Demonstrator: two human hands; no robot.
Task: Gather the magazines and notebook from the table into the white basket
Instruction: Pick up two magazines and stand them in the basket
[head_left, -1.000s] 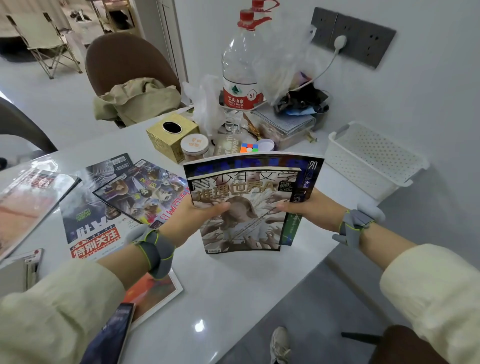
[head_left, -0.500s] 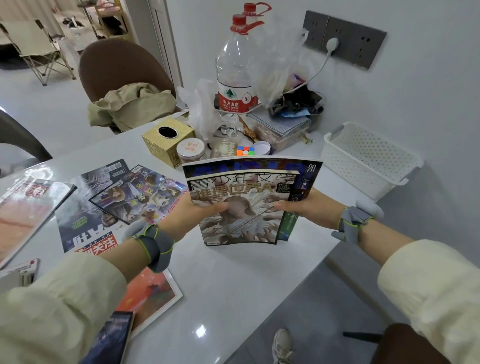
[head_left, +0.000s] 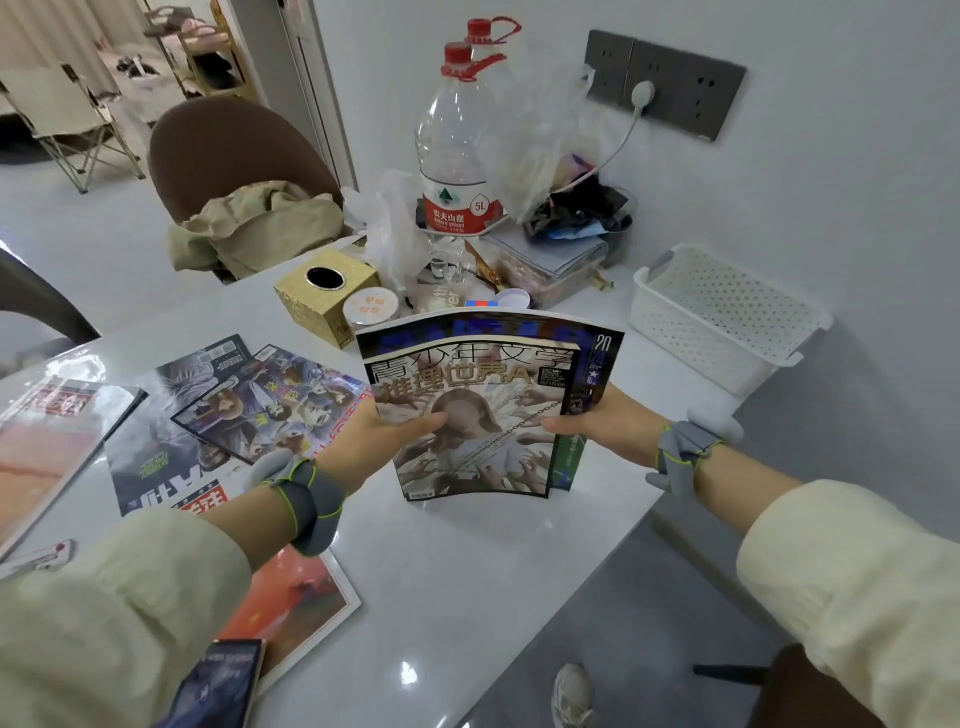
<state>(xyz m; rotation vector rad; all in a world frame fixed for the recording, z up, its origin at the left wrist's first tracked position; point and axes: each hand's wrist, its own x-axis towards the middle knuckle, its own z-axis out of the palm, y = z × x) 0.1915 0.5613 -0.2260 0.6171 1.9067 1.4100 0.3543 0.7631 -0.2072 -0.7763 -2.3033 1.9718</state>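
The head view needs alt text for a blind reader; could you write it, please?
The left hand and right hand hold stacked magazines upright over a white table. At left lie loose magazines; at right, near the wall, stands the white basket.

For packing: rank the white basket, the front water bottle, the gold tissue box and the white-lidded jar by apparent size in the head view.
1. white basket
2. front water bottle (stands farther back, so this pair is unsure)
3. gold tissue box
4. white-lidded jar
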